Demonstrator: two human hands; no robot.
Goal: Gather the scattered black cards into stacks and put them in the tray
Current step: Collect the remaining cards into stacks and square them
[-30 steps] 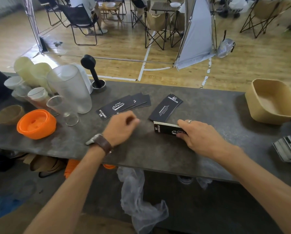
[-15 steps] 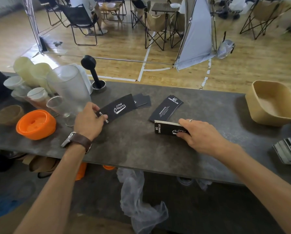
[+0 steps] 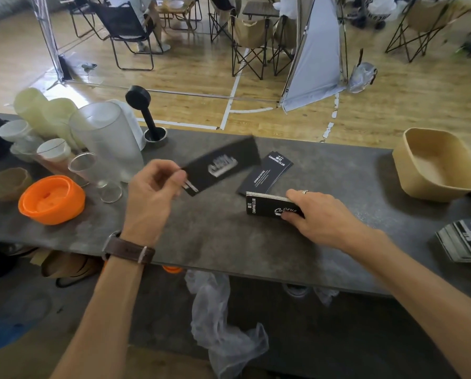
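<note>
My left hand [image 3: 153, 191] pinches black cards [image 3: 222, 165] with white lettering and holds them, blurred, above the grey counter [image 3: 215, 236]. My right hand [image 3: 319, 212] grips a thick stack of black cards [image 3: 264, 206] resting on the counter in front of me. A few more black cards [image 3: 267, 172] lie flat just behind that stack. The tan tray [image 3: 436, 165] stands at the counter's far right, and nothing shows inside it.
Clear and pale plastic cups [image 3: 105, 138], small glasses [image 3: 83, 168], an orange lid [image 3: 52, 199] and a brown bowl [image 3: 6, 183] crowd the left end. A black tamper [image 3: 144, 113] stands behind them. Another pile of cards [image 3: 466, 242] lies at the right edge.
My left hand reached to the fanned cards on the left, took hold of them and lifted them off the counter toward the middle. My right hand stayed on its stack.
</note>
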